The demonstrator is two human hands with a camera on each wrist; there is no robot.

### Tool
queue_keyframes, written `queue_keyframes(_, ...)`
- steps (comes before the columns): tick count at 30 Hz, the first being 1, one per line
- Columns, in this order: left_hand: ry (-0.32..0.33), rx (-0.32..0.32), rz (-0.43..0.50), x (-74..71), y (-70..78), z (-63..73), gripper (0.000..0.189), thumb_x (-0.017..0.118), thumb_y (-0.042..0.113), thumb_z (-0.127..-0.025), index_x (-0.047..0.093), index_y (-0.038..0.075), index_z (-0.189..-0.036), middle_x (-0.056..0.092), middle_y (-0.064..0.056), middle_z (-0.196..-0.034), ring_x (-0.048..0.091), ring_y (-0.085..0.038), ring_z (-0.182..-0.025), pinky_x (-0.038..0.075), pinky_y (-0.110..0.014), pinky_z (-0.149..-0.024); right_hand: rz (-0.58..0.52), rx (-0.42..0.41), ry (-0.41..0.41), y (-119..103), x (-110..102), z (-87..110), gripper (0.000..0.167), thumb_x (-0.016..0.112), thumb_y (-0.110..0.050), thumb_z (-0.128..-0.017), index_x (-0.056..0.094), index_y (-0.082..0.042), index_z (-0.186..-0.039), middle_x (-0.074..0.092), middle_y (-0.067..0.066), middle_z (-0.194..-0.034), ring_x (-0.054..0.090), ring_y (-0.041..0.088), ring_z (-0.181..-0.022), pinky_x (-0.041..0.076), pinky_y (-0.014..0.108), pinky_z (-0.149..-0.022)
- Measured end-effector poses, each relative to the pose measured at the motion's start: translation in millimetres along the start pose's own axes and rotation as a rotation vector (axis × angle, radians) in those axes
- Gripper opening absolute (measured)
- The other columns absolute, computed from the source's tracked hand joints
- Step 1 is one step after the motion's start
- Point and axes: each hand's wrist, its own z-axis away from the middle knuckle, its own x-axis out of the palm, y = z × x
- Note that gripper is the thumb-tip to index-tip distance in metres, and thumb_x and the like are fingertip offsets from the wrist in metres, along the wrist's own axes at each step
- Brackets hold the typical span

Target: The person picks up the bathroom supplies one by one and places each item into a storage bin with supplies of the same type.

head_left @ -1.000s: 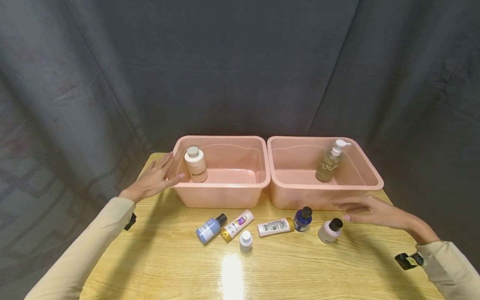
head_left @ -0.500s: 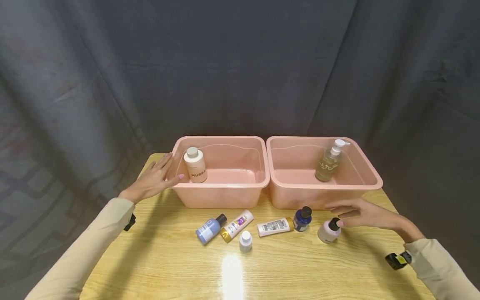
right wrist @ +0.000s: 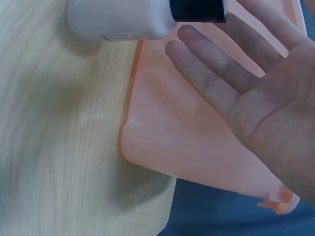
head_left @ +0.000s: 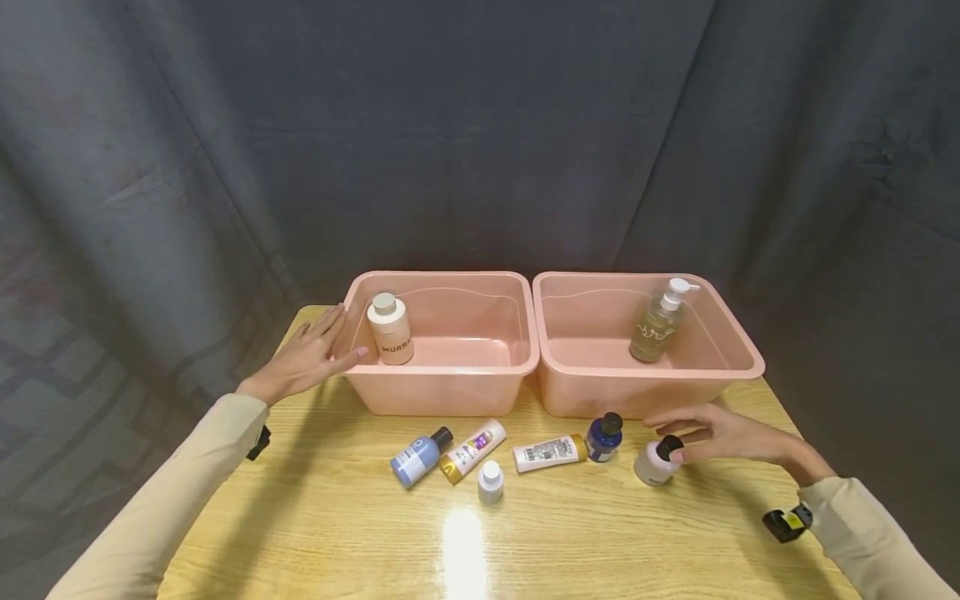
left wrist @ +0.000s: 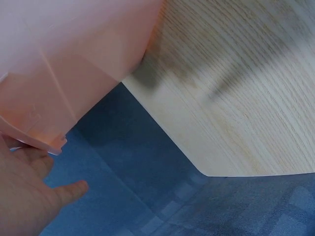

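Note:
A small pale pinkish bottle (head_left: pixel 653 465) with a black cap stands upright on the table at the right. My right hand (head_left: pixel 723 437) is at its cap, thumb beside it and fingers stretched out behind. In the right wrist view the fingers (right wrist: pixel 211 78) extend near the cap, fairly straight; whether they touch it I cannot tell. My left hand (head_left: pixel 306 354) rests on the left rim of the left pink bin (head_left: pixel 435 392) with its fingers extended. Inside that bin stands a white bottle (head_left: pixel 391 331). A pump bottle (head_left: pixel 654 335) leans in the right pink bin (head_left: pixel 615 396).
In front of the bins on the wooden table (head_left: pixel 360 533) are a blue bottle (head_left: pixel 416 461), a white and gold tube (head_left: pixel 472 452), a small white bottle (head_left: pixel 491 483), another tube (head_left: pixel 549 453) and a dark blue bottle (head_left: pixel 603 439). A grey curtain (head_left: pixel 465 150) hangs behind.
My right hand has moved left and slightly down, from beside the black-capped bottle to its cap. My left hand stays on the bin rim.

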Motion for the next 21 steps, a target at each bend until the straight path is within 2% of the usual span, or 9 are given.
queue_keyframes(5, -0.001, -0.001, -0.013, 0.1, -0.5, 0.3, 0.093, 0.042, 0.063, -0.097, 0.007, 0.001, -0.157, 0.002, -0.017, -0.164, 0.005, -0.033, -0.15, 0.006, -0.061, -0.117, 0.036, 0.011, -0.001, 3, 3, 1.4, 0.05, 0.067, 0.004, -0.09, 0.051, 0.006, -0.138, 0.059, 0.005, -0.136, 0.058, 0.015, -0.121, 0.05, 0.03, -0.095)
queue_keyframes(12, -0.012, -0.006, -0.014, 0.4, -2.0, 0.2, 0.094, 0.04, 0.065, -0.097, 0.007, 0.001, -0.158, 0.001, -0.016, -0.165, 0.003, -0.033, -0.15, 0.005, -0.061, -0.117, 0.015, 0.036, 0.008, 5, 3, 4.3, 0.051, 0.067, 0.003, -0.09, 0.049, 0.009, -0.138, 0.057, 0.004, -0.138, 0.056, 0.016, -0.123, 0.05, 0.03, -0.096)
queue_keyframes(18, -0.003, 0.0, -0.02, 1.0, -3.1, -0.6, 0.094, 0.041, 0.065, -0.097, 0.008, 0.001, -0.157, 0.002, -0.016, -0.165, 0.004, -0.032, -0.15, 0.006, -0.061, -0.117, 0.01, 0.05, -0.003, 13, 4, 5.0, 0.052, 0.066, 0.004, -0.091, 0.047, 0.011, -0.139, 0.054, 0.017, -0.139, 0.055, 0.019, -0.124, 0.049, 0.029, -0.096)
queue_keyframes(21, 0.0, 0.003, -0.023, 1.2, -3.2, -0.9, 0.094, 0.041, 0.065, -0.097, 0.008, 0.001, -0.157, 0.002, -0.016, -0.165, 0.004, -0.032, -0.15, 0.006, -0.061, -0.117, 0.001, 0.054, -0.004, 14, 4, 5.5, 0.052, 0.066, 0.004, -0.091, 0.047, 0.011, -0.139, 0.054, 0.016, -0.14, 0.055, 0.019, -0.124, 0.049, 0.028, -0.096)
